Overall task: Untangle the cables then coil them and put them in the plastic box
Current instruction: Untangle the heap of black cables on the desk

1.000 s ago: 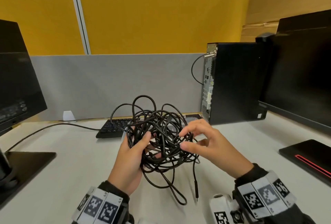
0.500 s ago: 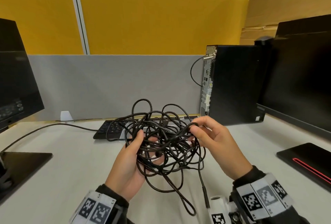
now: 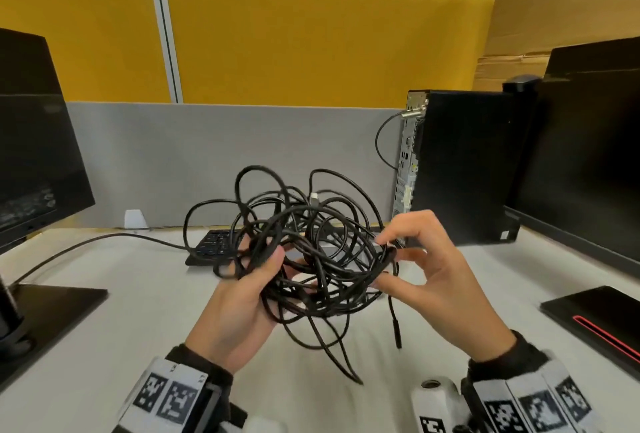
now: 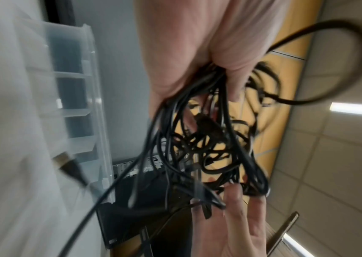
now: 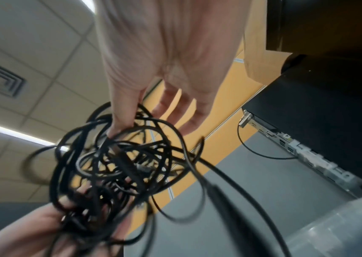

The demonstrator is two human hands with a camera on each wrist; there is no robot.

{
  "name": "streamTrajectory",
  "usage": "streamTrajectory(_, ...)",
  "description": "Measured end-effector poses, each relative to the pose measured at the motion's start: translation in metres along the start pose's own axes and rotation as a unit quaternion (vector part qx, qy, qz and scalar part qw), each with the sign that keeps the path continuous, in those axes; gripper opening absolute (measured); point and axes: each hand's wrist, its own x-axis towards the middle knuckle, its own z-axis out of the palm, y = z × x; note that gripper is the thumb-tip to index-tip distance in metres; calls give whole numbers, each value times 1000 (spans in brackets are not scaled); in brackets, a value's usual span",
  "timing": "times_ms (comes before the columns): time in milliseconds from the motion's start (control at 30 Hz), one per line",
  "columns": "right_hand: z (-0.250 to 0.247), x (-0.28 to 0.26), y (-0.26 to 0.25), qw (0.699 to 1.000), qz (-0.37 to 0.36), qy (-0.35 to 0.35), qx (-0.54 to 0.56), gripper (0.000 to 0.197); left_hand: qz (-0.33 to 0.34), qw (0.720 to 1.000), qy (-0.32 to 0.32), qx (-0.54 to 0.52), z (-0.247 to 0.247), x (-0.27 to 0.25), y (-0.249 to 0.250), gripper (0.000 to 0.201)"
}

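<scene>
A tangle of black cables hangs above the white desk, between both hands. My left hand grips the tangle's left side, thumb over several strands. My right hand pinches strands at the right edge between index finger and thumb, other fingers spread. One loose end with a black plug dangles below. In the left wrist view the cables run out of the left palm, with the clear plastic box behind on the desk. The box also shows low in the right wrist view.
A black keyboard lies behind the tangle. A PC tower stands at the back right, with monitors at left and right. A black pad with a red stripe lies at right. A monitor base sits at left.
My right hand has shifted from the tangle's middle to its right edge, pulling the strands outward. The bundle now spreads wider and looser between the hands.
</scene>
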Motion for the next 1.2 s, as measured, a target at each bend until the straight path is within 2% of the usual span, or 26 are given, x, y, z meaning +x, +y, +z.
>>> streamTrajectory(67, 5, -1, -3, 997, -17, 20, -69, 26, -12, 999, 19, 41, 4, -2, 3, 33)
streamTrajectory(167, 12, -1, -8, 987, -47, 26, -154, 18, -19, 997, 47, 61, 8, -4, 5, 27)
streamTrajectory(267, 14, 2, -11, 993, -8, -24, -114, 9, -52, 995, 37, 79, 6, -5, 6, 35)
streamTrajectory(333, 12, 4, -9, 997, 65, -49, -9, 4, -84, 989, 12, 121, 2, -4, 8, 50)
streamTrajectory(400, 12, 7, -4, 989, 126, -43, 70, 8, -85, 970, 11, 226, -5, 1, 8, 79)
streamTrajectory(467, 13, 10, 0, 978, 175, -21, 112, 12, -12, 932, 57, 358, -12, 4, 12, 109)
streamTrajectory(500, 14, 12, 1, 969, 201, -11, 140, 13, 36, 916, 58, 395, -15, 5, 16, 116)
streamTrajectory(533, 15, 13, 1, 957, 229, -3, 177, 15, 70, 906, 29, 417, -17, 5, 18, 116)
streamTrajectory(567, 17, 15, 1, 942, 254, 0, 218, 15, 84, 893, -22, 441, -17, 3, 19, 113)
streamTrajectory(633, 19, 17, -3, 914, 281, -9, 291, 16, 83, 848, -126, 509, -19, 1, 17, 96)
streamTrajectory(667, 20, 17, -4, 902, 287, -14, 321, 17, 88, 827, -149, 534, -20, 2, 12, 80)
streamTrajectory(700, 20, 17, -5, 891, 290, -18, 350, 18, 100, 821, -147, 543, -20, 2, 8, 61)
streamTrajectory(767, 20, 16, -5, 867, 295, -21, 402, 20, 108, 842, -106, 518, -20, 5, 2, 39)
streamTrajectory(833, 19, 15, -3, 840, 306, -16, 448, 20, 103, 872, -88, 470, -20, 7, 1, 30)
streamTrajectory(933, 18, 14, -2, 813, 315, -10, 490, 21, 116, 882, -103, 446, -18, 7, 0, 13)
streamTrajectory(967, 17, 13, -2, 817, 316, -12, 482, 21, 113, 891, -107, 427, -17, 6, -1, 6)
streamTrajectory(1000, 17, 12, -1, 832, 314, -15, 457, 22, 112, 899, -106, 411, -16, 6, -3, 13)
streamTrajectory(1067, 14, 11, 1, 882, 301, -19, 361, 23, 114, 905, -101, 398, -14, 4, -6, 21)
streamTrajectory(1133, 8, 9, 3, 937, 265, -26, 225, 22, 134, 896, -94, 413, -12, 3, -4, 10)
streamTrajectory(1200, -4, 8, 2, 975, 204, -34, 81, 25, 152, 881, -80, 441, -13, 2, 0, 19)
